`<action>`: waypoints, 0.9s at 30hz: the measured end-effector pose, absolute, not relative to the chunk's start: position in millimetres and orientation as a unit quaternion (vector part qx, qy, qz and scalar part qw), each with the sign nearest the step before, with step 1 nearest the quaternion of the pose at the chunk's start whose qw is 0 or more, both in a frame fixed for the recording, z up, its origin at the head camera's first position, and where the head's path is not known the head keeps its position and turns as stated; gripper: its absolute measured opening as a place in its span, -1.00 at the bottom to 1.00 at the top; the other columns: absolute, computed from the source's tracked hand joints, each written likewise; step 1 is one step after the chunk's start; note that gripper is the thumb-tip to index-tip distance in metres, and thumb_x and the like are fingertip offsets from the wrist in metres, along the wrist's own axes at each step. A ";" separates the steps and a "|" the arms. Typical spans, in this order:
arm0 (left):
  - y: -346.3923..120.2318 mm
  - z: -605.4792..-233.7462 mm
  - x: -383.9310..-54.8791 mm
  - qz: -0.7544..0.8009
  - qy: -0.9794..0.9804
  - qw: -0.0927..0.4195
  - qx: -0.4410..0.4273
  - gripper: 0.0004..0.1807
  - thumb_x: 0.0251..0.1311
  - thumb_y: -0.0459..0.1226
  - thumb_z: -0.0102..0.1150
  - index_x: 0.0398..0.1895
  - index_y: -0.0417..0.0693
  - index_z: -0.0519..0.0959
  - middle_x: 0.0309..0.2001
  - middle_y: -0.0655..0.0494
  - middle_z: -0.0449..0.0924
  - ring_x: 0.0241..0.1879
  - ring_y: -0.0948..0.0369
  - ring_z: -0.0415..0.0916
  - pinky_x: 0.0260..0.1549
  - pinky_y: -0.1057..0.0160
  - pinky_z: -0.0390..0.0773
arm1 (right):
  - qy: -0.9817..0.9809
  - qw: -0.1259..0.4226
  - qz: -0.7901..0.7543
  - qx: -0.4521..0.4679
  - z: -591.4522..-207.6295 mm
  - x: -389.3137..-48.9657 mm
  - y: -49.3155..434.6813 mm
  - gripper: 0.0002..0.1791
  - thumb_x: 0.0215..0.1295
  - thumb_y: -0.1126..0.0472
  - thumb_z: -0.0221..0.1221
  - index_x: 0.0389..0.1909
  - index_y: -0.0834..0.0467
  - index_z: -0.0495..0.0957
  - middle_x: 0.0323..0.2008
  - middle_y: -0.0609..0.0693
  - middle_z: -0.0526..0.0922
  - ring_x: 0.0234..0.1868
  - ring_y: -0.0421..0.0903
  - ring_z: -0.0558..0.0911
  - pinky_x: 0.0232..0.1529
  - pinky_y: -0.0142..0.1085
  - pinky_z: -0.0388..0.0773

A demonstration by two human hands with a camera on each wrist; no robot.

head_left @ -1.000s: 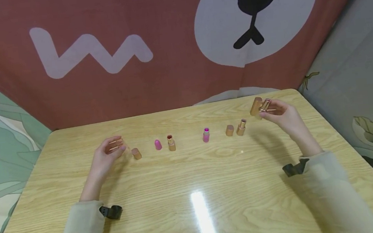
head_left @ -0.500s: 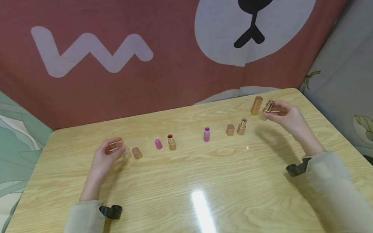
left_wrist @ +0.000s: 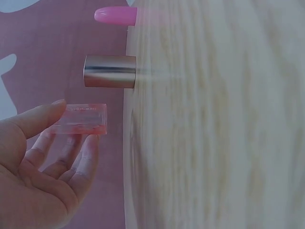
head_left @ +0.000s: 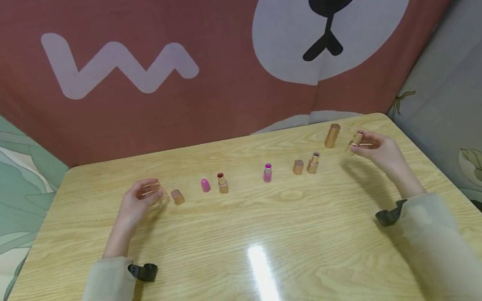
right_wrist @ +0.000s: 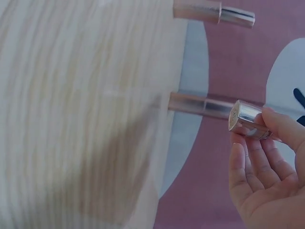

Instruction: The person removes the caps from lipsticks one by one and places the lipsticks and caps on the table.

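Observation:
On the left my left hand (head_left: pixel 138 199) pinches a clear, pink-tinted lipstick cap (left_wrist: pixel 81 119) between thumb and fingertips, above the table. Beside it stands a copper-coloured cap (head_left: pixel 177 197), apart from the hand. At the far right my right hand (head_left: pixel 378 149) holds a short, shiny gold lipstick tube (right_wrist: pixel 248 119), tilted and raised off the table. Its round, patterned end faces the right wrist camera; the fingers hide part of it. The nearest standing thing there is a tall copper-gold tube (head_left: pixel 332 136), left of the hand.
Between the hands stand a pink rounded piece (head_left: pixel 205 185), an uncapped gold lipstick tube (head_left: pixel 223 183), a magenta lipstick tube (head_left: pixel 267 172), a short copper cap (head_left: pixel 298 167) and another gold lipstick tube (head_left: pixel 313 163). A printed cloth (head_left: pixel 228 103) hangs behind the wooden table (head_left: pixel 198 251).
My right hand has moved to the right with the gold lipstick tube, away from the tall copper-gold tube. The left hand has kept its place and its grip on the clear cap.

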State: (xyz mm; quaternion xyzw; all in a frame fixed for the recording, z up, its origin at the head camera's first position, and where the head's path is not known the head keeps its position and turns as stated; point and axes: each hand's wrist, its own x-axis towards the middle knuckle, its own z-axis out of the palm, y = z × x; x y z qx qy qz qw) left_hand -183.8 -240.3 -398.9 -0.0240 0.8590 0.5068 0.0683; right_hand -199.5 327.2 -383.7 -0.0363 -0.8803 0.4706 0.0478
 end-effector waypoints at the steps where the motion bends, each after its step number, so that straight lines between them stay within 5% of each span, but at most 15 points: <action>1: -240.3 -398.8 -183.7 0.508 0.859 0.069 -0.024 -0.39 0.35 -0.12 0.06 0.37 -0.21 0.22 0.29 -0.24 0.32 0.26 -0.06 0.33 -0.09 0.48 0.52 | -0.881 0.049 0.469 -0.038 -384.5 -199.8 329.1 -0.44 0.27 0.05 0.23 0.16 0.31 0.38 -0.36 -0.67 0.43 -0.32 -0.71 0.45 -0.28 -0.72 0.40; 10: -241.2 -398.8 -184.4 0.513 0.855 0.074 -0.024 -0.38 0.34 -0.11 0.08 0.36 -0.22 0.22 0.29 -0.23 0.31 0.21 0.06 0.37 -0.08 0.49 0.54 | -0.887 0.043 0.456 -0.061 -390.3 -201.1 345.3 -0.52 0.27 0.02 0.22 0.09 0.21 0.42 -0.39 -0.71 0.39 -0.32 -0.70 0.39 -0.29 -0.72 0.36; 27: -242.5 -401.3 -184.2 0.504 0.859 0.087 -0.022 -0.42 0.36 -0.16 0.05 0.35 -0.24 0.23 0.29 -0.24 0.31 0.26 -0.07 0.32 -0.09 0.52 0.48 | -0.872 0.036 0.481 -0.078 -398.0 -200.3 365.2 -0.82 0.28 0.10 0.22 -0.16 -0.15 0.45 -0.44 -0.73 0.43 -0.35 -0.73 0.41 -0.31 -0.69 0.34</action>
